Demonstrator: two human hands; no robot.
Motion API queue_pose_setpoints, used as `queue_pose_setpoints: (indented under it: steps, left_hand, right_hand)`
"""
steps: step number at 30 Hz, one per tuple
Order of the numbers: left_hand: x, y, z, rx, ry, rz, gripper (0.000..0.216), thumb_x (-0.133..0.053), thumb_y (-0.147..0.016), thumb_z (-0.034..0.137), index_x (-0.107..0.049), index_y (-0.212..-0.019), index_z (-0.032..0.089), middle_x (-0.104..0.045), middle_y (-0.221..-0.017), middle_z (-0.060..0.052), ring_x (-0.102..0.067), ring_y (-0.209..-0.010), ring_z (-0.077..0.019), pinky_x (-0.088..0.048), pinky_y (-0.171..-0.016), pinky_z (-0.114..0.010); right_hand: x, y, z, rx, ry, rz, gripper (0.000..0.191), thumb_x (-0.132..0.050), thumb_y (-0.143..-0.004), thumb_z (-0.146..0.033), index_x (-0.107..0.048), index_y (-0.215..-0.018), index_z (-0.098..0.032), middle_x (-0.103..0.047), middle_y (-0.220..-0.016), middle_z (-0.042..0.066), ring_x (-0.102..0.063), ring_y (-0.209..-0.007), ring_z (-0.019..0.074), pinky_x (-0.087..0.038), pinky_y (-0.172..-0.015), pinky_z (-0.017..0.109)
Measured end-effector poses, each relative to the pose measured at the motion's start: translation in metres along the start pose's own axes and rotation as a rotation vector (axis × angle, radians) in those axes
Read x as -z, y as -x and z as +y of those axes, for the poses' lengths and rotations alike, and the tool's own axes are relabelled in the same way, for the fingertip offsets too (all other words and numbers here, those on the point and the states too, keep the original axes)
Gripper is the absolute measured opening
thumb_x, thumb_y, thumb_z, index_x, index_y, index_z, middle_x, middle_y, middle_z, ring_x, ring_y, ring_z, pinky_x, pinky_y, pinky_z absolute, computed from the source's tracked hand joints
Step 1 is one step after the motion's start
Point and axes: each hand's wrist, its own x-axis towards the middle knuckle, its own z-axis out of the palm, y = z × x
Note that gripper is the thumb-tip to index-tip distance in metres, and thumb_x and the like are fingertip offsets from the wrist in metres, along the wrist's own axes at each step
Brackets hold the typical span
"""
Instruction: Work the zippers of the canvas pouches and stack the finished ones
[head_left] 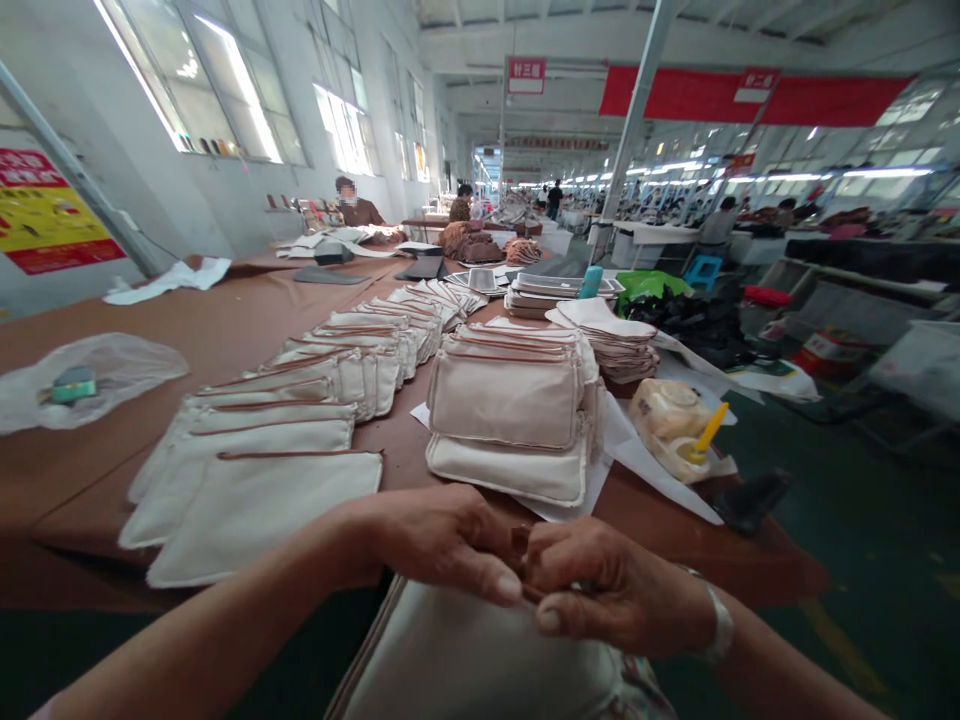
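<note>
My left hand and my right hand meet at the near edge of the table, both with fingers pinched together on the top edge of a cream canvas pouch that hangs toward me. A small brown piece shows between the fingertips. Just beyond my hands stands a stack of finished cream pouches. To the left, a long overlapping row of flat cream pouches with brown zips runs away along the brown table.
A glue pot with a yellow brush sits on white paper at the right. Stacked fabric pieces and grey trays lie farther back. A clear plastic bag lies at left. People work at the far end of the table.
</note>
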Motion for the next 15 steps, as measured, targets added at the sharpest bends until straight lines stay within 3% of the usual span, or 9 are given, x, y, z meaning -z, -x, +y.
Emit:
queue_pose_setpoints:
  steps: [2, 4, 6, 8, 10, 13, 15]
  left_hand:
    - [0.016, 0.014, -0.02, 0.151, 0.131, -0.065, 0.045, -0.072, -0.075, 0.057, -0.067, -0.089, 0.014, -0.055, -0.073, 0.002, -0.047, -0.065, -0.0142, -0.037, -0.057, -0.021]
    - [0.023, 0.027, -0.038, 0.235, 0.18, -0.005, 0.048, -0.083, -0.063, 0.051, -0.069, -0.088, 0.012, -0.059, -0.072, 0.002, -0.05, -0.066, -0.0139, -0.04, -0.06, -0.02]
    - [0.018, 0.034, -0.046, 0.224, 0.323, 0.072, 0.048, -0.089, -0.056, 0.046, -0.07, -0.084, 0.012, -0.063, -0.075, 0.001, -0.053, -0.068, -0.0143, -0.043, -0.065, -0.021]
    - [0.005, 0.031, -0.041, 0.142, 0.523, 0.118, 0.049, -0.09, -0.054, 0.044, -0.07, -0.086, 0.013, -0.066, -0.082, -0.001, -0.056, -0.073, -0.0157, -0.046, -0.07, -0.023]
    - [-0.007, 0.022, -0.028, 0.067, 0.571, 0.151, 0.051, -0.089, -0.054, 0.045, -0.07, -0.09, 0.014, -0.065, -0.086, -0.002, -0.056, -0.078, -0.0169, -0.046, -0.071, -0.025]
    - [-0.013, 0.005, -0.006, 0.031, 0.353, 0.182, 0.051, -0.088, -0.055, 0.048, -0.069, -0.085, 0.013, -0.058, -0.075, 0.002, -0.05, -0.071, -0.0143, -0.043, -0.065, -0.021]
    - [-0.011, 0.0, 0.004, 0.019, 0.213, 0.173, 0.049, -0.087, -0.056, 0.05, -0.067, -0.081, 0.012, -0.05, -0.067, 0.005, -0.043, -0.064, -0.0112, -0.038, -0.058, -0.019]
  right_hand:
    - [0.002, 0.007, 0.005, -0.014, -0.017, 0.075, 0.037, -0.053, -0.093, -0.042, -0.06, -0.068, -0.016, -0.05, -0.075, 0.002, -0.048, -0.068, 0.0147, -0.039, -0.067, 0.027]
    - [0.009, 0.02, 0.019, -0.038, -0.034, 0.167, 0.038, -0.052, -0.093, -0.044, -0.059, -0.069, -0.016, -0.051, -0.076, 0.003, -0.048, -0.068, 0.0158, -0.038, -0.066, 0.028]
    - [0.016, 0.031, 0.035, -0.09, -0.036, 0.193, 0.041, -0.051, -0.093, -0.047, -0.059, -0.068, -0.015, -0.051, -0.075, 0.003, -0.047, -0.068, 0.0161, -0.038, -0.065, 0.029]
    - [0.019, 0.035, 0.047, -0.164, -0.018, 0.141, 0.041, -0.052, -0.093, -0.048, -0.062, -0.07, -0.014, -0.052, -0.074, 0.003, -0.046, -0.067, 0.0157, -0.038, -0.065, 0.028]
    - [0.015, 0.03, 0.048, -0.218, -0.045, 0.09, 0.037, -0.055, -0.092, -0.047, -0.067, -0.086, -0.013, -0.057, -0.082, 0.004, -0.05, -0.072, 0.0168, -0.04, -0.067, 0.028]
    - [0.003, 0.013, 0.034, -0.152, -0.208, 0.118, 0.041, -0.058, -0.09, -0.048, -0.062, -0.114, -0.016, -0.059, -0.101, 0.008, -0.054, -0.085, 0.0197, -0.043, -0.073, 0.029]
    - [-0.007, 0.001, 0.024, -0.067, -0.288, 0.155, 0.036, -0.059, -0.089, -0.046, -0.062, -0.109, -0.015, -0.058, -0.098, 0.006, -0.051, -0.086, 0.0188, -0.042, -0.074, 0.029]
